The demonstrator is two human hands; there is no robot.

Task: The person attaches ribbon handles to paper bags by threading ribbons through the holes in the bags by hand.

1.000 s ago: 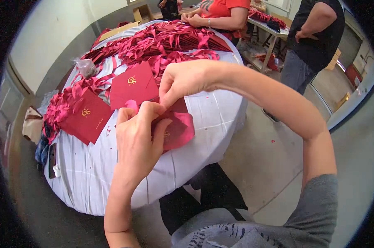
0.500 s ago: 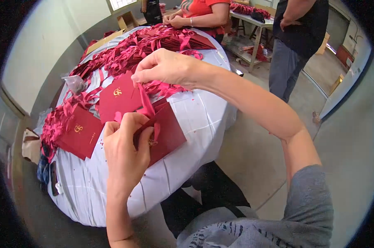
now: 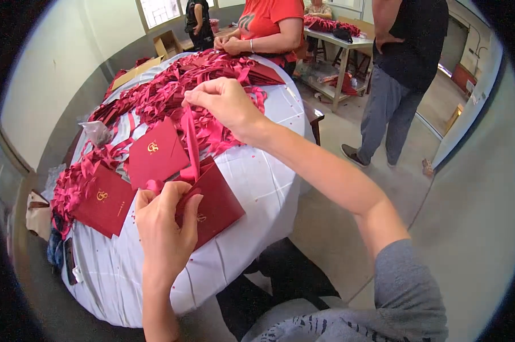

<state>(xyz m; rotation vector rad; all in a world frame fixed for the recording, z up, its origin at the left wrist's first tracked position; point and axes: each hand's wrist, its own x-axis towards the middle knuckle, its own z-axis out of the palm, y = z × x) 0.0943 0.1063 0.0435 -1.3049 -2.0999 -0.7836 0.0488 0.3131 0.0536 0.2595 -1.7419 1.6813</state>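
My left hand [image 3: 165, 231] grips the near left edge of a dark red paper gift bag [image 3: 222, 204] with a gold emblem, its fingers curled over the top. Above it, my right hand [image 3: 229, 108] pinches the upper end of a pink-red ribbon [image 3: 191, 139]. The ribbon runs taut down to the bag's top opening. Its lower end is hidden by the bag and my left fingers. Just beyond lies another flat red bag [image 3: 158, 154] with a gold emblem. To its left is a small stack of red bags [image 3: 102, 200] with ribbons bunched beside it.
A white-covered round table [image 3: 269, 188] carries a large heap of red bags and ribbons [image 3: 183, 85] at its far side. A clear plastic bag [image 3: 96, 132] sits at the left. Across the table a person in red [image 3: 272, 28] works; another person [image 3: 408, 51] stands at right.
My right hand has drawn the ribbon up, so a longer straight stretch shows. My left hand stays on the bag. The whole view has shifted slightly.
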